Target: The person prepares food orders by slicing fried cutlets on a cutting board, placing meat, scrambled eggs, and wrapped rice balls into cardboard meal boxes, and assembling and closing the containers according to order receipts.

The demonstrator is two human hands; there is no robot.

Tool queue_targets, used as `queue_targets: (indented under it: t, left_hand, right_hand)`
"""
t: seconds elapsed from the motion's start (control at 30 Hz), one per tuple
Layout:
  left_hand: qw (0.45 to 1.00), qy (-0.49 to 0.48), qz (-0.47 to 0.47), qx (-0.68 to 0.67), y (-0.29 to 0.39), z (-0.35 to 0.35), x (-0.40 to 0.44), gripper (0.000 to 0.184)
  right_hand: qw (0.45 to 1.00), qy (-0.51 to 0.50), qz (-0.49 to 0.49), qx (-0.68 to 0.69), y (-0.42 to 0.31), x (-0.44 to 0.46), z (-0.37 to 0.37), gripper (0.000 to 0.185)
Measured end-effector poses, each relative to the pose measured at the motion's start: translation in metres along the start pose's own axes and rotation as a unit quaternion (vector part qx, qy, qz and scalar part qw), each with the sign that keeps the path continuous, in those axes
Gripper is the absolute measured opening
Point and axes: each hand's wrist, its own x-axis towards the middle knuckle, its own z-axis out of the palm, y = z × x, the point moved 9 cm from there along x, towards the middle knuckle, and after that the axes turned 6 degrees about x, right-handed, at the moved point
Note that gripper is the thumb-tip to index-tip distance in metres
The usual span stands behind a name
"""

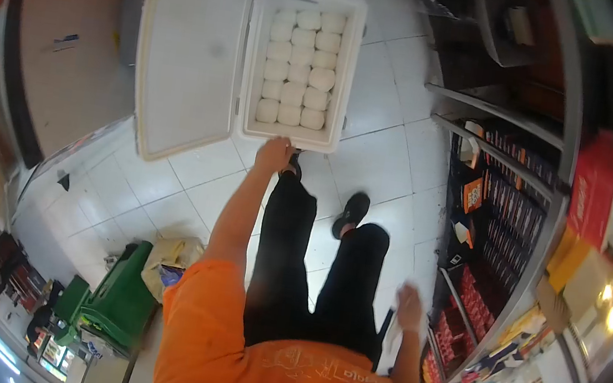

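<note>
A white cooler box (350, 81) stands on the floor in front of me, its lid (188, 60) swung over to the left. Inside lie several rows of round white dough balls (295, 74). My left hand (275, 154) is closed at the near rim of the box, fingers curled against its edge. Low on the right, my right hand (409, 308) hangs beside my thigh, smeared by motion, so its fingers are unclear. Close to it is a thin dark strip (386, 327) that I cannot identify; whether the hand touches it does not show.
To the left is a table (67, 67) with a pen on it. A green bin (119, 295) and a yellowish bag (166, 266) stand at lower left. Metal shelving (508, 160) with stacked packets runs along the right. White tiles (383, 140) cover the floor.
</note>
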Motion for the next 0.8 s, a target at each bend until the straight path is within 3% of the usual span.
queue_targets:
  t: [0.03, 0.1, 0.13, 0.2, 0.27, 0.3, 0.4, 0.5, 0.57, 0.6, 0.63, 0.7, 0.73, 0.8]
  left_hand:
    - [0.999, 0.004, -0.028, 0.015, -0.017, 0.005, 0.045, 0.025]
    - [0.997, -0.007, -0.018, 0.079, -0.025, -0.005, 0.118, 0.021]
    - [0.994, -0.026, 0.004, 0.103, -0.037, 0.011, 0.151, 0.021]
    - [0.983, -0.098, 0.017, 0.154, -0.029, 0.009, 0.186, 0.039]
    - [0.982, -0.023, 0.087, 0.165, -0.037, 0.040, 0.213, 0.052]
    - [0.977, 0.013, 0.123, 0.172, -0.042, 0.055, 0.217, 0.059]
    - [0.969, 0.030, 0.125, 0.209, -0.040, 0.064, 0.210, 0.073]
    - [0.971, 0.001, 0.092, 0.220, -0.041, 0.051, 0.205, 0.075]
    - [0.960, -0.125, 0.032, 0.248, -0.059, 0.043, 0.213, 0.079]
    - [0.948, -0.184, -0.001, 0.260, -0.068, 0.038, 0.214, 0.081]
    - [0.953, -0.190, -0.015, 0.235, -0.064, 0.025, 0.219, 0.084]
    - [0.961, -0.203, -0.042, 0.184, -0.058, 0.012, 0.225, 0.090]
    - [0.982, -0.158, -0.100, -0.014, -0.073, 0.015, 0.234, 0.093]
    - [0.958, -0.080, -0.144, -0.233, -0.047, 0.019, 0.259, 0.095]
  right_hand:
    - [0.991, -0.073, 0.101, 0.042, -0.023, -0.022, 0.005, 0.036]
    - [0.969, -0.152, 0.159, 0.109, -0.033, -0.062, 0.033, 0.033]
    - [0.948, -0.226, 0.213, 0.071, -0.071, -0.068, 0.031, 0.038]
    - [0.943, -0.198, 0.244, 0.112, -0.078, -0.089, 0.041, 0.035]
    - [0.937, -0.210, 0.219, 0.173, -0.091, -0.098, 0.053, 0.037]
    - [0.887, -0.200, 0.335, 0.246, -0.068, -0.123, 0.074, 0.037]
    - [0.854, -0.126, 0.366, 0.349, -0.072, -0.123, 0.082, 0.035]
    - [0.853, -0.129, 0.401, 0.308, -0.095, -0.110, 0.056, 0.034]
    - [0.842, -0.115, 0.402, 0.342, -0.106, -0.100, 0.044, 0.037]
    - [0.802, -0.074, 0.424, 0.414, -0.113, -0.096, 0.037, 0.036]
    - [0.758, -0.033, 0.439, 0.482, -0.120, -0.089, 0.030, 0.035]
    - [0.785, -0.017, 0.416, 0.458, -0.126, -0.076, 0.014, 0.034]
    - [0.796, -0.009, 0.408, 0.447, -0.127, -0.074, 0.012, 0.033]
    - [0.787, -0.034, 0.409, 0.461, -0.125, -0.079, 0.032, 0.032]
